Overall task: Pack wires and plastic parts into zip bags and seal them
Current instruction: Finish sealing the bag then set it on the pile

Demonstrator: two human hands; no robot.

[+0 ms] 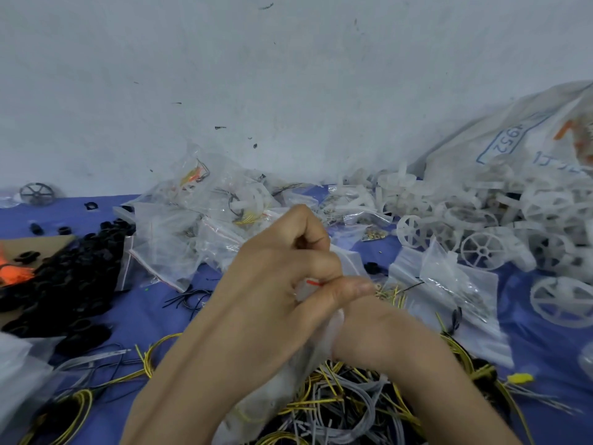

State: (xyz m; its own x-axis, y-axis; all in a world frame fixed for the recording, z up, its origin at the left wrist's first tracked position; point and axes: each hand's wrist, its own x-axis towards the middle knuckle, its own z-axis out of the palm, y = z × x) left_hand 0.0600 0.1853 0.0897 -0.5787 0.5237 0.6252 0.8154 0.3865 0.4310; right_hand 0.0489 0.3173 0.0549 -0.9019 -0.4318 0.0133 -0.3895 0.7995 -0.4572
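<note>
Fingers of the left hand (pixel 279 277) are curling round the red-striped mouth of a zip bag (pixel 282 390) at centre frame; the right hand (pixel 378 322), blurred, is seemingly pinching the same edge. The bag is hanging toward six o'clock over a wire pile (pixel 346 409) on the blue bench (pixel 150 319); white plastic wheels (pixel 483 250) are lying at three o'clock.

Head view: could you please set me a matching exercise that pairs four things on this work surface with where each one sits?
Things:
1 black rings
2 white spoked wheels
3 zip bag
4 yellow and grey wires

Places:
A near edge, under the wrists
B far left
C pinched by left hand and right hand
D right, beside the printed sack

Pairs: 1-B; 2-D; 3-C; 4-A
</note>
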